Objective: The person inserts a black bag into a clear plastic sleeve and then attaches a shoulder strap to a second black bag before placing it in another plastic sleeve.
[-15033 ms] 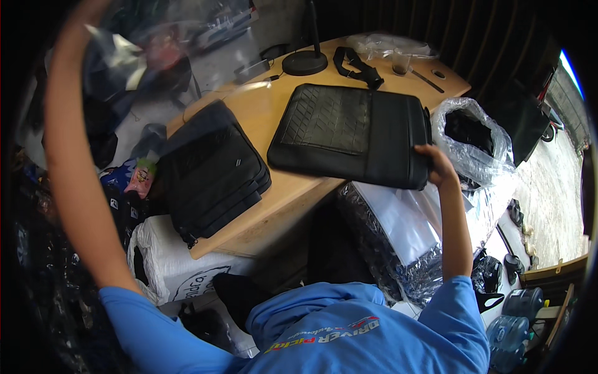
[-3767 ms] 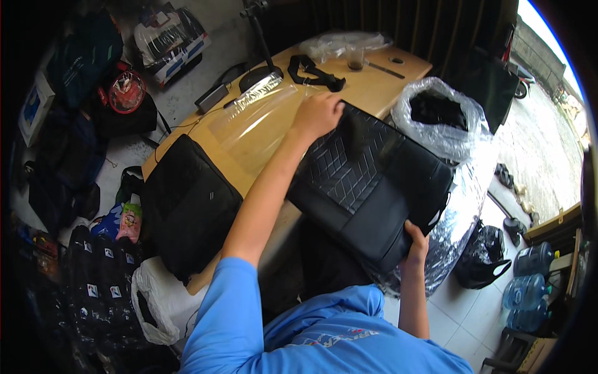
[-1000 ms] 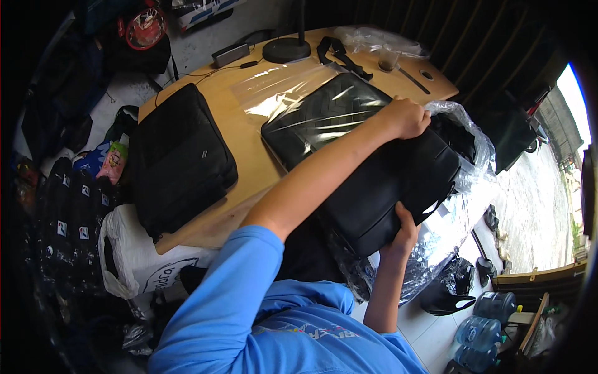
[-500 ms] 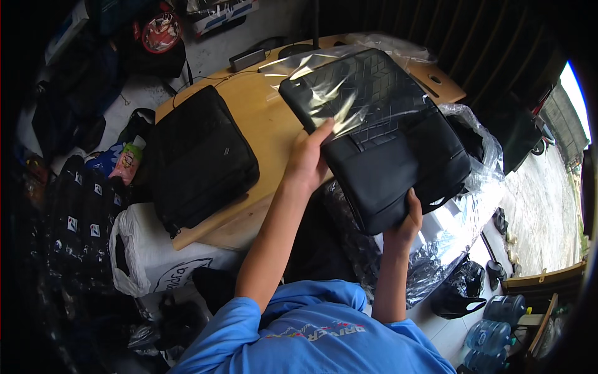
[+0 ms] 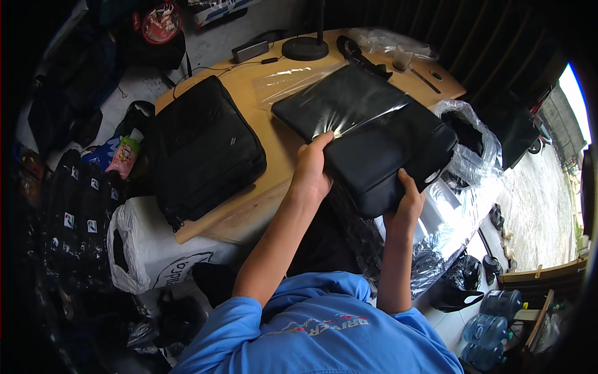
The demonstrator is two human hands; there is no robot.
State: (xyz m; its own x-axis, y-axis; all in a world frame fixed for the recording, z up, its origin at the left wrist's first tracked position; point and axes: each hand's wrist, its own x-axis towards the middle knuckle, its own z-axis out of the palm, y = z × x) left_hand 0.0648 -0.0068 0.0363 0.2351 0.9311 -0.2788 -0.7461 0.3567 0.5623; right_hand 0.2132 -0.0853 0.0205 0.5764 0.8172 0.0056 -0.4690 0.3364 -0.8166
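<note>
A black laptop bag (image 5: 392, 140), partly covered by a clear plastic sleeve (image 5: 289, 84), is held tilted above the right part of the wooden table. My left hand (image 5: 313, 165) grips its near left edge, with the thumb pressing the plastic on top into creases. At the near right edge my right hand (image 5: 408, 202) holds the bag, thumb on top and the other fingers hidden underneath. Loose plastic sticks out past the bag's far left side. On the table's left lies a second black bag (image 5: 205, 149), touched by neither hand.
The wooden table (image 5: 274, 149) carries a black round stand base (image 5: 305, 48), a small black box with a cable (image 5: 250, 51) and a clear cup (image 5: 402, 59). A large clear plastic bag (image 5: 461, 206) stands at right, a white bag (image 5: 156, 246) at left. Water jugs (image 5: 486, 330) sit lower right.
The laptop bag has come down nearer the table and lies flatter, its patterned face now showing smooth and dark. Both hands keep their hold. The stand base and cup have come into sight.
</note>
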